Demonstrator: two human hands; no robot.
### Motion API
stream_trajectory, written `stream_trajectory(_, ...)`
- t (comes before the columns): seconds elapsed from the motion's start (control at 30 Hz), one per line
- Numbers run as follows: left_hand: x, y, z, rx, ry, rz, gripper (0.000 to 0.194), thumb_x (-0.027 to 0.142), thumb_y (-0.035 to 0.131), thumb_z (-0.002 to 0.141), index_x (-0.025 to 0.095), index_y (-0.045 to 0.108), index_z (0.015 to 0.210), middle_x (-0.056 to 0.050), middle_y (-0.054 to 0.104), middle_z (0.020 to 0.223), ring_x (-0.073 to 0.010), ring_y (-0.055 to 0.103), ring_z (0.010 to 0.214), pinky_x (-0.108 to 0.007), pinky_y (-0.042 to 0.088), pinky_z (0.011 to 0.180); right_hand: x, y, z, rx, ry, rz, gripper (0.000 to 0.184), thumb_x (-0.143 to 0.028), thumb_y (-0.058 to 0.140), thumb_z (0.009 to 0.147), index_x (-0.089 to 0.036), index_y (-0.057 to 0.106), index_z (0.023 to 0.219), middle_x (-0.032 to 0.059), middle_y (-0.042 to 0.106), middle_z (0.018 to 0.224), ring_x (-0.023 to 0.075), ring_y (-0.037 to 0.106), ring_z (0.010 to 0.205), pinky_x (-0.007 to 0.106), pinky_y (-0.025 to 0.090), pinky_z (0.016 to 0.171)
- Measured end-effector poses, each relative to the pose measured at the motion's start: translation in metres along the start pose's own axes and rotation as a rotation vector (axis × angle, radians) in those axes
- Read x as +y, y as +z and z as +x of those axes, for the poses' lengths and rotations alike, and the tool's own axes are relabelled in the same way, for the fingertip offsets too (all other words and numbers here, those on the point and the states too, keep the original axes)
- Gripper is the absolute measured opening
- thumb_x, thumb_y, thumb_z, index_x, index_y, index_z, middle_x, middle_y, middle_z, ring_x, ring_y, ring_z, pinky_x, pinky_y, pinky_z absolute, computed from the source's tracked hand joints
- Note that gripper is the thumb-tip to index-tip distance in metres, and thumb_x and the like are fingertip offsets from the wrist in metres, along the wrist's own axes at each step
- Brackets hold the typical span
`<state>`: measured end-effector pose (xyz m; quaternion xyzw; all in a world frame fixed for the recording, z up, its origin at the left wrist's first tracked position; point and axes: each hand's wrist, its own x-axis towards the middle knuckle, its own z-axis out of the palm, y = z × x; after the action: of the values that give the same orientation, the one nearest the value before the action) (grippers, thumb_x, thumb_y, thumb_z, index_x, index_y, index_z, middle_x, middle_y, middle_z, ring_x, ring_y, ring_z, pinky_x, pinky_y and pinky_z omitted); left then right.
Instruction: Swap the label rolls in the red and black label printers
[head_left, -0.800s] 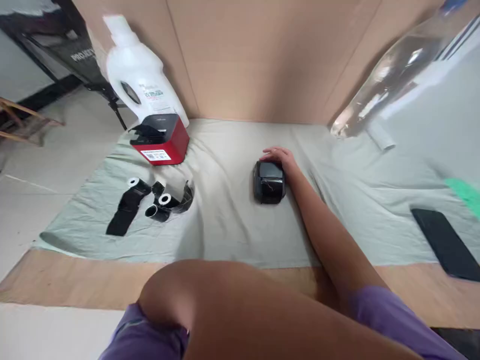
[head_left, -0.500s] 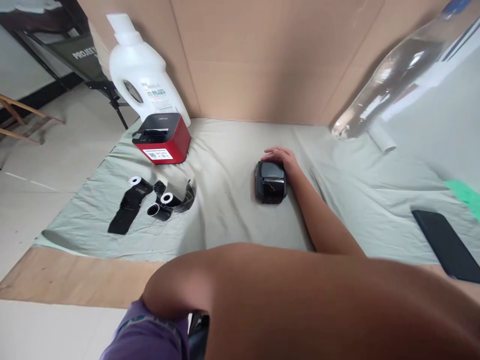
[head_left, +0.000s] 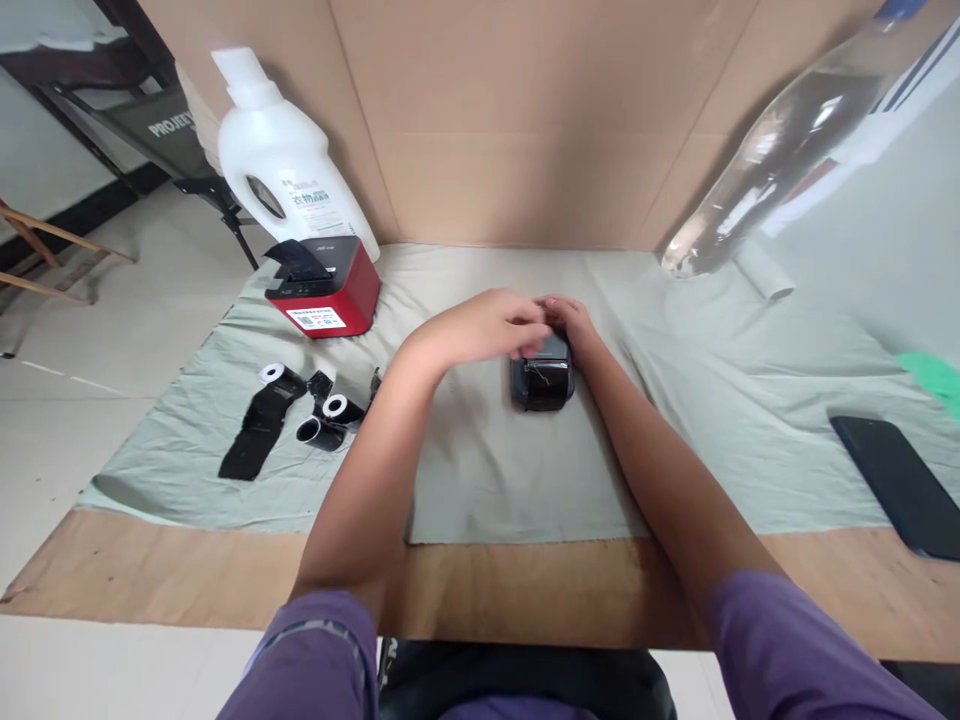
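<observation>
A small black portable printer (head_left: 546,388) sits on the cloth in front of me, with a strip of black material over its front. My right hand (head_left: 571,318) is curled around its rear right side, and the fingertips are partly hidden behind it. Over the printer's top left reaches my left hand (head_left: 495,325), its fingers bent and slightly apart, with nothing visible in them. Whether those fingertips touch the lid is unclear. To the left stands a red and black printer (head_left: 330,288), a black paper end sticking up from its slot. Black paper rolls (head_left: 341,408) lie before it.
A white detergent bottle (head_left: 292,165) stands behind the red printer, against a cardboard panel (head_left: 510,130). At the right are a clear bottle (head_left: 772,150), a white tube (head_left: 763,273), a dark phone (head_left: 896,485) and something green (head_left: 930,380). The cloth (head_left: 487,480) has wrinkles.
My left arm has swung from across the foreground out to the black printer, its hand now over the top. Black paper now sticks up from the red printer. My right hand stays at the printer.
</observation>
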<state>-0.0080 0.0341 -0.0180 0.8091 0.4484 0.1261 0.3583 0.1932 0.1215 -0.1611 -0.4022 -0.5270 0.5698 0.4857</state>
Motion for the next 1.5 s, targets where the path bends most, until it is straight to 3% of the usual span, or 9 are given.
stream_trajectory(0.07,-0.027,0.000,0.017,0.093,-0.192,0.164,0.022,0.022,0.055,0.087,0.017,0.071,0.074,-0.006,0.074,0.081,-0.0173,0.068,0.074,-0.025,0.047,0.067,0.001,0.000,-0.001,-0.021,-0.020,0.064,0.037,-0.055,0.074,0.078,-0.020,0.074,0.092,0.0045,0.080,0.082,0.0227,0.075,0.082,0.038,0.058,0.089)
stream_trajectory(0.13,-0.051,0.004,0.029,0.065,-0.301,0.178,0.019,0.020,0.055,0.087,0.016,0.070,0.077,-0.006,0.075,0.085,-0.0162,0.067,0.073,-0.025,0.046,0.066,0.001,-0.001,-0.001,-0.032,-0.020,0.111,0.041,-0.057,0.076,0.075,-0.020,0.074,0.091,0.0056,0.080,0.082,0.0232,0.076,0.080,0.039,0.059,0.088)
stream_trajectory(0.27,-0.073,0.017,0.042,-0.049,-0.301,0.029,0.015,0.022,0.057,0.086,0.017,0.069,0.079,-0.004,0.075,0.084,-0.0139,0.066,0.070,-0.022,0.044,0.061,0.003,-0.003,0.000,-0.026,-0.020,0.141,0.042,-0.060,0.074,0.076,-0.021,0.073,0.092,0.0055,0.079,0.085,0.0225,0.076,0.080,0.039,0.060,0.087)
stream_trajectory(0.43,-0.078,0.031,0.052,-0.100,-0.306,-0.080,0.014,0.021,0.058,0.080,0.016,0.067,0.070,-0.005,0.072,0.077,-0.0135,0.063,0.064,-0.022,0.041,0.051,0.006,-0.005,0.001,-0.038,-0.045,0.142,0.042,-0.061,0.074,0.078,-0.021,0.073,0.092,0.0055,0.079,0.084,0.0228,0.076,0.081,0.040,0.060,0.089)
stream_trajectory(0.63,-0.082,0.030,0.049,-0.170,-0.320,-0.194,0.012,0.024,0.064,0.070,0.016,0.070,0.076,-0.006,0.075,0.086,-0.0135,0.067,0.067,-0.020,0.038,0.047,0.008,-0.005,0.001,-0.053,-0.051,0.127,0.045,-0.061,0.074,0.078,-0.020,0.075,0.095,0.0062,0.079,0.086,0.0230,0.076,0.083,0.038,0.059,0.089)
stream_trajectory(0.93,-0.094,0.038,0.050,-0.103,-0.408,-0.409,0.018,0.027,0.067,0.067,0.016,0.070,0.081,-0.006,0.075,0.088,-0.0088,0.063,0.060,-0.018,0.027,0.042,0.001,0.001,0.000,-0.015,0.012,0.133,0.067,-0.087,0.056,0.077,-0.023,0.071,0.089,0.0058,0.078,0.080,0.0215,0.074,0.075,0.037,0.059,0.081)
stream_trajectory(1.5,-0.088,0.037,0.055,-0.126,-0.495,-0.397,0.017,0.028,0.069,0.066,0.015,0.071,0.077,-0.008,0.078,0.090,-0.0113,0.068,0.063,-0.018,0.028,0.042,0.001,0.000,0.004,0.005,0.030,0.165,0.068,-0.088,0.052,0.080,-0.023,0.069,0.088,0.0053,0.077,0.077,0.0220,0.075,0.073,0.037,0.059,0.077)
